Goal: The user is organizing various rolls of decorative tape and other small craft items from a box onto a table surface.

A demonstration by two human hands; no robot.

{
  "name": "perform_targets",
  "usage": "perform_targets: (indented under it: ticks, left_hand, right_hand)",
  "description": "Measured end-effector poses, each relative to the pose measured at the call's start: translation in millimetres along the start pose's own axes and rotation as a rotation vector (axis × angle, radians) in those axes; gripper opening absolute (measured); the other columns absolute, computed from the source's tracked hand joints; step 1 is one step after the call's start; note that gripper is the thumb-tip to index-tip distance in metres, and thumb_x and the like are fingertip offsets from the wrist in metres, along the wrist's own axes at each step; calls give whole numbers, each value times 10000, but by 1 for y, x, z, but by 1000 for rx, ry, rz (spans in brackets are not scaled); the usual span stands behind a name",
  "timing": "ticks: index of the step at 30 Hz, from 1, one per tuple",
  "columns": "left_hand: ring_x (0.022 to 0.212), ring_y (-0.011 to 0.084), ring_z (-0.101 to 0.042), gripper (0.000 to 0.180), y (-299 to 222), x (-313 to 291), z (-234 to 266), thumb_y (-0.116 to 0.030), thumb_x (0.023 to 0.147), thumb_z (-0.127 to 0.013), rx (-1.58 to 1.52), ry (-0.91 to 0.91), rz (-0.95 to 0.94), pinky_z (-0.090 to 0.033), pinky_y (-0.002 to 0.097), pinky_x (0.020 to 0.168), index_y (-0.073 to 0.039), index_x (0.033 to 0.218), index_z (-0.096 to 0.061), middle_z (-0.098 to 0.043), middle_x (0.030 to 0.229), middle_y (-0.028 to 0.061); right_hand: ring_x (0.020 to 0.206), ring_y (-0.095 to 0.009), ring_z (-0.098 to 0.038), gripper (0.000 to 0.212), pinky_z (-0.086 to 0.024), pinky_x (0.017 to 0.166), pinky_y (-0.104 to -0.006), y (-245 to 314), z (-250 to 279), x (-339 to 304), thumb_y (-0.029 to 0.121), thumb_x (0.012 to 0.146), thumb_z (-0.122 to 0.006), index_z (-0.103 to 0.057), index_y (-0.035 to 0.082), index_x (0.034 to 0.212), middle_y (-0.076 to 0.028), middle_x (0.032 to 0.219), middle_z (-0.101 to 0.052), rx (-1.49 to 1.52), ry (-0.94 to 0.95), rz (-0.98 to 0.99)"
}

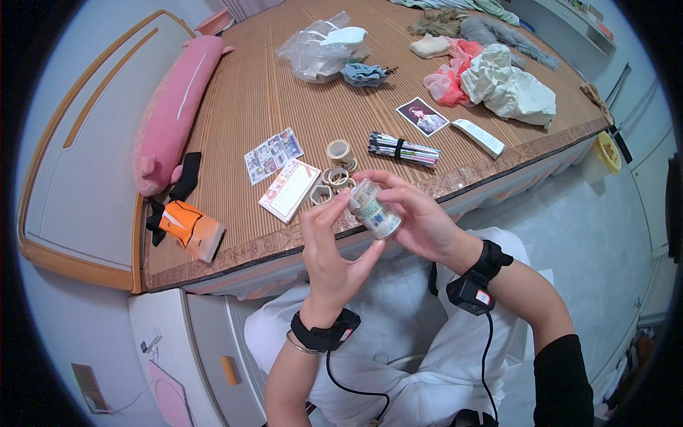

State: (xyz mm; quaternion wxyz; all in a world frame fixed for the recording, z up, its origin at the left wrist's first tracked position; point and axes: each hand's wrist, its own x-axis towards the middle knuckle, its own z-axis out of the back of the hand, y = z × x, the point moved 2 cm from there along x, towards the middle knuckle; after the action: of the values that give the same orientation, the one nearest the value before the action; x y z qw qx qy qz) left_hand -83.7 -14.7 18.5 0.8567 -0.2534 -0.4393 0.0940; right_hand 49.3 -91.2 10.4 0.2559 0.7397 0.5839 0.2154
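Observation:
A stack of patterned washi tape rolls is held up in front of the bed's near edge. My right hand wraps round its far and right side with bent fingers. The fingertips of my left hand press on its left side, and the thumb reaches to its lower end. Just beyond my fingers, several loose tape rolls lie on the mat, with one wider beige roll among them. A notepad and a sticker sheet lie left of the rolls.
A bundle of pens, a photo card and a white box lie to the right. Crumpled cloth and a plastic bag are farther back. An orange pouch and pink plush are at left.

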Motion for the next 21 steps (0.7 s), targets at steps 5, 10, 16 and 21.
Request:
perform_targets:
  ticks: [5,10,16,21]
  left_hand:
    - [1061,304,-537,748,-1,-1,2,-36,590,-816,48,1,-26,-465,377,904,-6,1252,-470,-552,1220,161]
    - [1064,305,-542,746,0,-2,3,-42,598,-818,44,-2,-34,-467,379,903,-6,1255,-467,-554,1232,165]
    - [1063,307,-544,738,4,-2,3,-49,598,-818,5,-3,-17,-463,380,901,-9,1249,-471,-554,1226,166]
    - [1026,278,-556,720,3,0,3,-90,610,-818,6,4,46,-477,375,893,1,1246,-490,-525,1131,131]
  right_hand:
    - [1137,-159,-530,393,-460,956,-335,-1,0,0,120,950,-507,-446,53,1332,-77,1225,-519,-8,-8,-42]
    - [1122,-145,-534,413,-461,955,-329,-1,1,0,114,946,-556,-447,61,1341,-64,1215,-526,-19,24,-29]
    - [1129,-142,-530,401,-458,957,-321,0,1,-1,106,932,-586,-475,70,1316,-58,1205,-536,-40,9,-18]
    - [1106,-126,-529,397,-452,938,-299,-3,4,0,122,911,-628,-498,86,1285,-47,1182,-541,-122,0,-2]
